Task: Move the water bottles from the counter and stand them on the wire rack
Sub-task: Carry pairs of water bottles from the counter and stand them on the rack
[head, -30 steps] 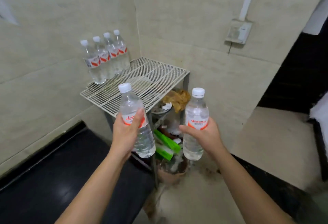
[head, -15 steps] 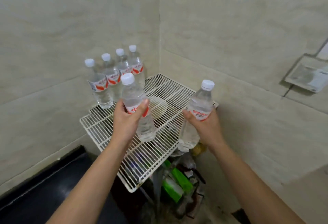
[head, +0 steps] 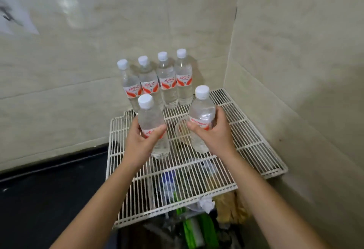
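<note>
Head view is showing six water bottles, one wire rack (head: 246,140) and two hands. Four back-row bottles (head: 167,83) are standing upright, side by side, along the rear edge of the rack against the tiled wall (head: 78,91), the rightmost one nearest the corner. The remaining two bottles are being carried.

The left hand (head: 140,142) is grasping the left bottle (head: 152,118) around its labelled waist, thumb lying across the front. The right hand (head: 214,136) is grasping the right bottle (head: 202,110) at its label in the same way. Both bottles are being held close to upright over the middle of the rack, just in front of the back row. Whether their bases are touching the wires cannot be told.

Compared with half a second earlier, both hands are reaching farther in over the rack. The right bottle, previously at the rack's right edge, is now sitting over the grid. The back row is remaining at four bottles, unmoved.

All six bottles are containing clear liquid and are wearing white caps. Beneath the rack, green packages (head: 199,227), a crumpled white piece (head: 205,203) and a tan wad (head: 230,209) are lying jumbled together. A black counter (head: 49,189) is running along the wall to the left of the rack.
</note>
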Tool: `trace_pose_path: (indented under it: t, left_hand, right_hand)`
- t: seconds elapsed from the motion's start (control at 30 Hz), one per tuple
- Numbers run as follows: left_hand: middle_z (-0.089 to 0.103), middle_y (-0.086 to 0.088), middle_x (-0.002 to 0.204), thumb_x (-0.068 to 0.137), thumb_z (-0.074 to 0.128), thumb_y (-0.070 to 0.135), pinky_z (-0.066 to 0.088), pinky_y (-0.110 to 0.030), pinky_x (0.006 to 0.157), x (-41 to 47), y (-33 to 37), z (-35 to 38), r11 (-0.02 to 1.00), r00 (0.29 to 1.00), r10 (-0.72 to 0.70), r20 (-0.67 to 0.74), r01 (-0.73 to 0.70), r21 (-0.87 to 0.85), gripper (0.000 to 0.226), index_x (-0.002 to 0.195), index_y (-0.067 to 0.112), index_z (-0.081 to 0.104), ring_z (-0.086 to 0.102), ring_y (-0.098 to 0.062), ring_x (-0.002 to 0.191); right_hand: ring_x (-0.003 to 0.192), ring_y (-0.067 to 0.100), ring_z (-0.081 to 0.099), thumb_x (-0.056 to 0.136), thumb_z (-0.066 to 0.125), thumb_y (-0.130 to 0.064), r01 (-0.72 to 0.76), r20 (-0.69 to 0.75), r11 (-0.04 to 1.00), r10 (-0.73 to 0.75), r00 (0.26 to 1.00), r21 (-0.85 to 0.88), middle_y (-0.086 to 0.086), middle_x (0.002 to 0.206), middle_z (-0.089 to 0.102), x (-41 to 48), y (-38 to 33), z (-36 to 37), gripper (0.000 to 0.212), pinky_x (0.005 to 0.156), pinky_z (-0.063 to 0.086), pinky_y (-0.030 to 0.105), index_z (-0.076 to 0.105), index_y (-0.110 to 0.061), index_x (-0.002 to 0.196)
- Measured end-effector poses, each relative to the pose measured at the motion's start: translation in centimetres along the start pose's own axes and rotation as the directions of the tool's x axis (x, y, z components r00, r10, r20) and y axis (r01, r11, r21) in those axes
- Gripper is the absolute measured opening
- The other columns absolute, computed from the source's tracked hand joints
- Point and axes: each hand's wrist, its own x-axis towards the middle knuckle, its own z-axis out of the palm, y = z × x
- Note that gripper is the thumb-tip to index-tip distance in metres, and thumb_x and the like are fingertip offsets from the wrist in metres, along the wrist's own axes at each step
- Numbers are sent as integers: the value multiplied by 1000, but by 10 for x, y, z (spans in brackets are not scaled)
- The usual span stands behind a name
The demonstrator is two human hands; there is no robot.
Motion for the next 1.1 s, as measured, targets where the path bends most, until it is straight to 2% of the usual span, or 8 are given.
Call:
trace_pose_path:
  t: [0.13, 0.27, 0.5, 0.6, 0.7, 0.83, 0.93, 1.1]
  left_hand:
    - [68, 5, 116, 83, 77, 27, 53, -9, 73, -5, 3, 1, 998, 998, -26, -51, 29, 58, 53, 129, 21, 53, 68, 3, 97]
    - [61, 3, 130, 78, 80, 36, 56, -31, 94, -7, 11, -5, 989, 998, 15, -66, -5, 145, 72, 139, 23, 44, 64, -10, 113]
    - [56, 11, 138, 90, 56, 60, 51, -46, 101, 14, 44, -20, 927, 967, 255, -8, -242, 287, 60, 141, 30, 50, 57, -12, 125]
    - [63, 11, 129, 90, 59, 58, 56, -38, 92, 21, 51, -33, 889, 956, 291, 35, -284, 359, 54, 134, 26, 61, 62, -9, 112]
    - [66, 11, 124, 91, 63, 49, 55, -28, 81, 23, 52, -42, 870, 946, 318, 62, -317, 377, 48, 132, 25, 64, 62, -4, 101]
    - [71, 11, 114, 90, 70, 35, 58, -32, 75, 26, 54, -49, 877, 942, 328, 68, -330, 348, 40, 127, 22, 68, 65, -7, 92]
    - [73, 10, 107, 87, 75, 28, 58, -34, 77, 32, 57, -52, 897, 948, 312, 62, -315, 311, 33, 119, 19, 72, 67, -9, 89]
    - [74, 12, 97, 85, 78, 26, 60, -29, 78, 52, 66, -67, 896, 954, 278, 112, -300, 326, 22, 107, 26, 73, 71, -6, 87]
  right_hand:
    - [106, 9, 66, 59, 88, -54, 25, 198, 1000, -26, 980, 10, -6, 122, 62, 20, 3, -14, 88, 87, 58, 30, 42, -29, 130]
    - [123, 13, 62, 66, 84, -51, -13, 381, 988, -47, 923, 152, 2, 143, 53, 36, -4, -22, 111, 107, 51, 42, 24, -26, 156]
    - [144, 9, 43, 97, 50, -46, 65, 457, 970, -168, 874, 233, -1, 152, 53, 55, -57, -33, 55, 123, 30, 43, 44, -32, 150]
    - [130, 12, 59, 105, 52, -25, 129, 542, 985, -169, 823, 111, 0, 131, 70, 57, -73, -38, 33, 115, 43, 42, 61, -29, 137]
    - [108, 16, 71, 92, 70, -43, 270, 434, 958, -201, 878, -101, -9, 112, 76, 58, -77, -39, 22, 102, 55, 44, 73, -41, 114]
    - [82, 10, 60, 85, 58, -72, 467, 321, 620, -340, 884, -630, -19, 86, 63, 61, -93, -43, 34, 73, 48, 34, 65, -39, 82]
    - [82, 14, 51, 97, 39, -68, 542, 466, 429, -278, 840, -723, -14, 89, 54, 67, -106, -36, 39, 69, 37, 33, 55, -34, 86]
    - [76, 26, 61, 94, 42, -63, 515, 477, 398, -197, 857, -759, 4, 82, 67, 92, -118, -12, 52, 72, 51, 41, 62, -17, 84]
